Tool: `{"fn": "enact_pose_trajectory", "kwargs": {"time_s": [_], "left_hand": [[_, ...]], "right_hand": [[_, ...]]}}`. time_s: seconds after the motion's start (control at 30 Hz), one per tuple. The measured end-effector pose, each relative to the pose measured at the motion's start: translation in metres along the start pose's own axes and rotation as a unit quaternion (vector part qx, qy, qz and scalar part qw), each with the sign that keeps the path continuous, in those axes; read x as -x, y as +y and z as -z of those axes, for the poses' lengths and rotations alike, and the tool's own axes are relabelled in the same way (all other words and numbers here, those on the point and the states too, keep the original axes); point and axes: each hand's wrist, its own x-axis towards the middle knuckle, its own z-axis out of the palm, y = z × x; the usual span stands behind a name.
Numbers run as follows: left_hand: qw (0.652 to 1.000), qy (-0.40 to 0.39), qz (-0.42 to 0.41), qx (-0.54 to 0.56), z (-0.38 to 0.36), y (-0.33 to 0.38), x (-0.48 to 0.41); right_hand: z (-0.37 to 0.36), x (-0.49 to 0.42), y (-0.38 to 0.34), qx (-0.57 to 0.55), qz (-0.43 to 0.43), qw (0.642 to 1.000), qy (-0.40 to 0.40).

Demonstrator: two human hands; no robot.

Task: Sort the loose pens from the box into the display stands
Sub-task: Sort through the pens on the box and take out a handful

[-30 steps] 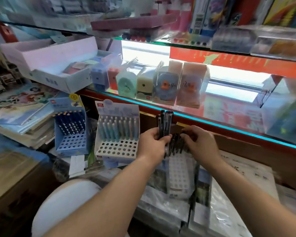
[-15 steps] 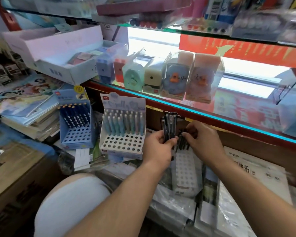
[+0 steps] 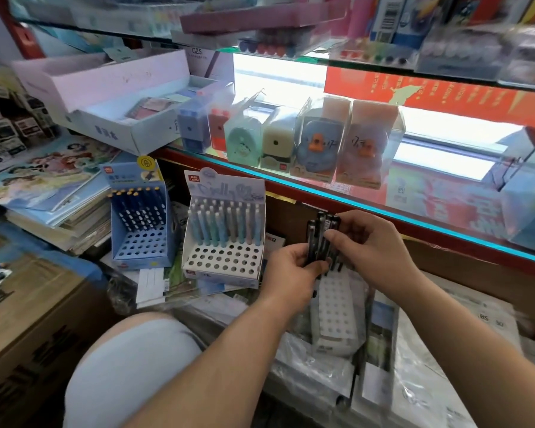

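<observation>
Stationery crowds the glass shelf [image 3: 383, 208], where boxed pencil sharpeners [image 3: 318, 143] stand in a row beside an open pale box [image 3: 105, 88]. Below it, on stacked packets, three display stands sit side by side: a blue stand [image 3: 139, 242] with dark pens in its back rows, a pastel stand [image 3: 223, 261] with its front holes bare, and a white stand [image 3: 334, 307] lying directly under the hands. The left hand [image 3: 291, 270] holds a bundle of black pens [image 3: 317, 239] upright just above the white stand, its fingers [image 3: 314, 267] curled round the barrels. The right hand [image 3: 371, 248] meets the bundle near its top, fingertips [image 3: 334, 234] pinching one pen, though which one is hard to tell. A few black pens already stand in the white stand's back row.
</observation>
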Motion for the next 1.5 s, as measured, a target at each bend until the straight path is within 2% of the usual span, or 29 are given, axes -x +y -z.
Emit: {"fn": "enact_pose_trajectory", "kwargs": {"time_s": [0.07, 0.2, 0.33, 0.5, 0.97, 1.13, 1.3, 1.4, 1.5], "left_hand": [[1.000, 0.002, -0.001, -0.011, 0.000, 0.000, 0.001], [0.998, 0.047, 0.007, -0.036, 0.001, -0.004, -0.004], [0.998, 0.060, 0.026, -0.026, 0.002, -0.007, -0.005], [0.998, 0.060, 0.025, -0.007, -0.003, -0.009, -0.005], [0.997, 0.064, 0.026, -0.018, -0.005, -0.013, -0.003], [0.998, 0.055, 0.031, -0.014, -0.006, -0.013, -0.001], [0.998, 0.047, 0.035, -0.022, -0.008, -0.015, -0.001], [0.998, 0.047, 0.037, -0.019, -0.008, -0.016, 0.000], [0.998, 0.040, 0.041, -0.010, -0.008, -0.014, 0.003]], "right_hand": [[0.001, 0.000, -0.001, 0.019, 0.005, 1.000, 0.018], [0.015, -0.004, 0.000, -0.057, -0.039, 0.990, 0.126], [0.027, -0.006, 0.012, 0.020, -0.046, 0.978, 0.201], [0.014, 0.003, 0.035, 0.128, -0.058, 0.976, 0.164], [-0.005, -0.003, 0.058, 0.198, -0.102, 0.971, 0.087], [-0.007, -0.001, 0.053, 0.292, -0.126, 0.947, 0.048], [-0.005, 0.005, 0.053, 0.346, -0.105, 0.932, 0.021], [0.001, 0.004, 0.054, 0.321, -0.108, 0.941, 0.009], [0.006, 0.005, 0.047, 0.243, -0.064, 0.966, 0.063]]}}
